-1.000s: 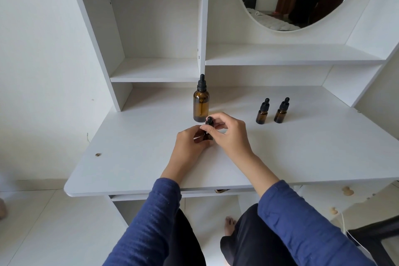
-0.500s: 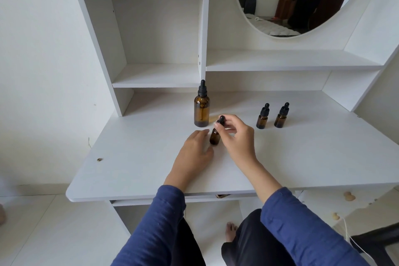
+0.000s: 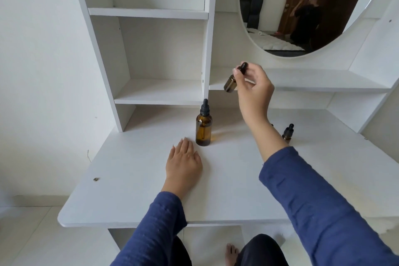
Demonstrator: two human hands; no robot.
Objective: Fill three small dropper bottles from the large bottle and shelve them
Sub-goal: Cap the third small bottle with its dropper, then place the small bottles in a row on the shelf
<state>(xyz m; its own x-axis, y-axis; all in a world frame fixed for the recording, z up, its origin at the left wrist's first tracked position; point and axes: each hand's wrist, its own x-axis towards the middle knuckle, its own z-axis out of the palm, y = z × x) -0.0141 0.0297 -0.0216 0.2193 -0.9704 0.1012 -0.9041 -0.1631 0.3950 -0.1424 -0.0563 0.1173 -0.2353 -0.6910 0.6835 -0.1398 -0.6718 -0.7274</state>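
I hold a small amber glass dropper bottle with a black rubber cap (image 3: 231,81) up in the air, tilted, its cap toward my palm and its base swung down to the left. My right hand (image 3: 252,90) pinches it by the cap between thumb and fingers (image 3: 237,74), in front of the edge of the long white shelf (image 3: 319,81) under the round mirror (image 3: 302,17). My fingers cover most of the cap, so I cannot tell how tightly it is screwed on, and the glass is too dark to show any liquid level.

Below and to the left of that hand, the large amber glass dropper bottle with a black cap (image 3: 203,125) stands upright on the white desk top (image 3: 133,175). My left hand (image 3: 183,164) lies flat on the desk just in front of it, fingers loosely spread, holding nothing, fingertips near the bottle's base but not touching.

Behind my right wrist, one more small amber dropper bottle (image 3: 287,133) stands on the desk; my forearm hides its lower part, and of the other one only a dark speck of cap (image 3: 272,125) shows at the edge of my wrist.

Half a second ago the small bottle stood on the desk by my left fingers, with my right hand at its cap; now it is lifted to shelf height and my left hand has let go.
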